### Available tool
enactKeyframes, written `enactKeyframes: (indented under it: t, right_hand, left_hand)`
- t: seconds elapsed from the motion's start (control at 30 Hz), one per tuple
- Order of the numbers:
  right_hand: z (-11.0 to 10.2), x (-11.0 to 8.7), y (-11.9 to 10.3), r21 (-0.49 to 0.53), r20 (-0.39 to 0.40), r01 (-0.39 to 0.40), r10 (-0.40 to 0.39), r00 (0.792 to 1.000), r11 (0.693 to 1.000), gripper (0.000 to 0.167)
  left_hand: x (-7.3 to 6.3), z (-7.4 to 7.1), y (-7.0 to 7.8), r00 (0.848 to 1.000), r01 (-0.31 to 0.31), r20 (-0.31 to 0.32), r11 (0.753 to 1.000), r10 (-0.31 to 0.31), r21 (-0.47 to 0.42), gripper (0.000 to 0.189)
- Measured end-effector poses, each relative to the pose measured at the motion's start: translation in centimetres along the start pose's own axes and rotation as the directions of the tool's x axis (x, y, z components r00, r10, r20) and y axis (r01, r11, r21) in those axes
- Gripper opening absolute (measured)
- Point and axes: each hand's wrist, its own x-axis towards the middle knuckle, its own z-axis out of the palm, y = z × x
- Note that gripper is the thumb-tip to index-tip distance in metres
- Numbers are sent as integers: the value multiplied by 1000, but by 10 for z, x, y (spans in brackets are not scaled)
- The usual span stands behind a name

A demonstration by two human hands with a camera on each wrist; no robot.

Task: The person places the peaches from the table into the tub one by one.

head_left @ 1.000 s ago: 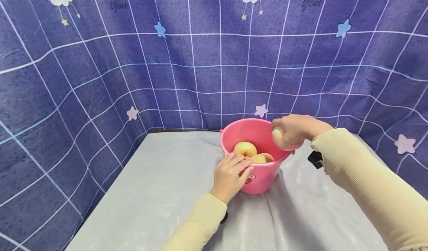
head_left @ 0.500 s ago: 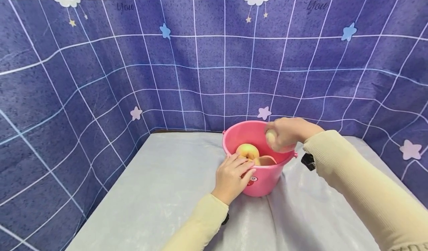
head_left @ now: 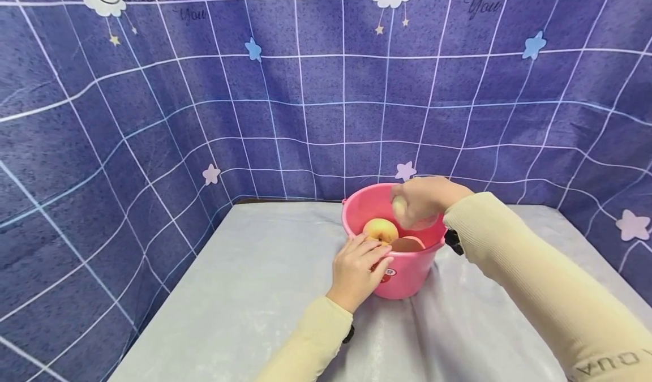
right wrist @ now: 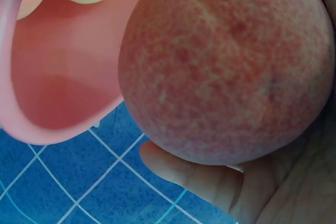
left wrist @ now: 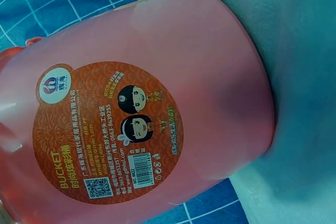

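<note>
A pink bucket (head_left: 410, 277) stands upright on the covered table, and its round orange label (left wrist: 107, 135) fills much of the left wrist view. My left hand (head_left: 355, 270) grips the near rim, fingers over the edge and thumb outside. Over the bucket's right side, my right hand (head_left: 425, 200) holds a peach (right wrist: 226, 72), mottled red in the right wrist view and mostly covered by the hand in the head view. Inside the bucket lie a yellow peach (head_left: 381, 230) and a redder one (head_left: 407, 244). The near wall and left fingers hide what is lower down.
A pale grey cover (head_left: 244, 280) lies over the table. Behind and to both sides hangs a blue gridded curtain (head_left: 316, 116) with stars and clouds, close to the table's back edge.
My right hand has moved left with the peach, from the bucket's right rim to over its opening. The left hand keeps its grip on the rim. The head view has shifted slightly.
</note>
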Motion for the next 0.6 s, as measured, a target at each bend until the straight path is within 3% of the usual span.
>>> enactKeyframes:
  t: [0.2, 0.6]
  right_hand:
    - [2, 5, -4, 11, 10, -2, 2, 1000, 1000, 38]
    - [2, 10, -3, 99, 75, -40, 32, 997, 994, 38]
  left_hand:
    - [0, 0, 0, 1000, -6, 1, 1000, 6, 0, 21]
    - [1, -1, 1, 1000, 1, 10, 1000, -1, -3, 19]
